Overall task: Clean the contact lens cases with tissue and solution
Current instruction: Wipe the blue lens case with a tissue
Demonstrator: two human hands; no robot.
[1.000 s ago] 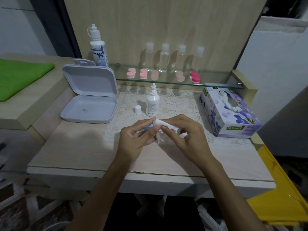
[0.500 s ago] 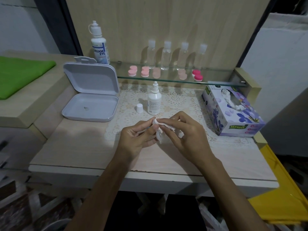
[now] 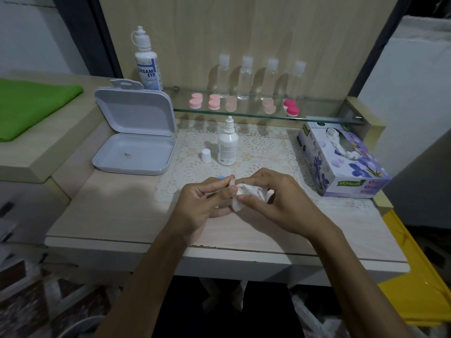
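- Two sets of fingertips meet over the lace mat (image 3: 263, 147): the right hand (image 3: 275, 203) pinches a crumpled white tissue (image 3: 246, 192) between thumb and forefinger, and the left hand (image 3: 207, 201) curls round a small contact lens case (image 3: 221, 178), of which only a blue edge shows above the knuckles.
- Wiping well likely means pressing the tissue into the well and twisting, while the left grip stays firm so the case cannot slip.
- Mostly hidden, the case looks small and blue; whether it is wet I cannot tell.
- Further out, an uncapped solution bottle (image 3: 227, 147) stands just behind, its cap (image 3: 206, 155) beside it, and the tissue box (image 3: 341, 164) sits to the right.
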